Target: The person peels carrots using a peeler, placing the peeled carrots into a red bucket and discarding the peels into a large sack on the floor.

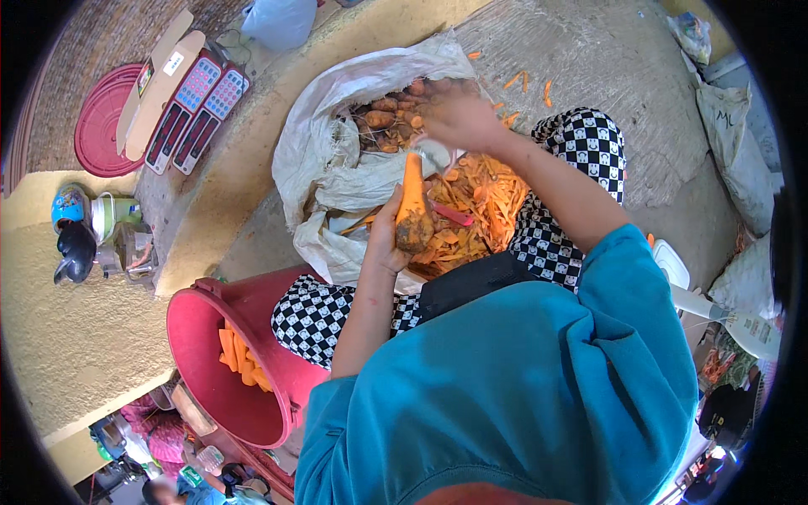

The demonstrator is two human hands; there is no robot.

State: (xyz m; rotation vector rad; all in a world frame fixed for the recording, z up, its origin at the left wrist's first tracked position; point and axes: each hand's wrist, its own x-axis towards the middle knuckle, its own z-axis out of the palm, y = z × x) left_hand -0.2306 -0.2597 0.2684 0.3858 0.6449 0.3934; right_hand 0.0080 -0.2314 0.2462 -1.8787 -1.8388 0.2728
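My left hand (387, 236) is closed round a large carrot (412, 189). The carrot stands tilted upright, bright orange along its upper length, with brown, dirty skin at the thick lower end. Near its tip my right hand (463, 122) is blurred by motion, and I cannot make out its fingers or anything in them. Beneath both hands lies a heap of orange peelings (484, 206), with a red strip-like piece (453, 214) on it. Beyond the carrot, a white woven sack (316, 109) gapes around several unpeeled carrots (380, 118).
At my left a red tub (189, 362) holds several peeled carrots (240, 358). Two red-framed keypad devices (195, 114) and a round red lid (105, 122) lie at the far left. Stray peel shreds (547, 93) dot the floor. White sacks (728, 139) line the right side.
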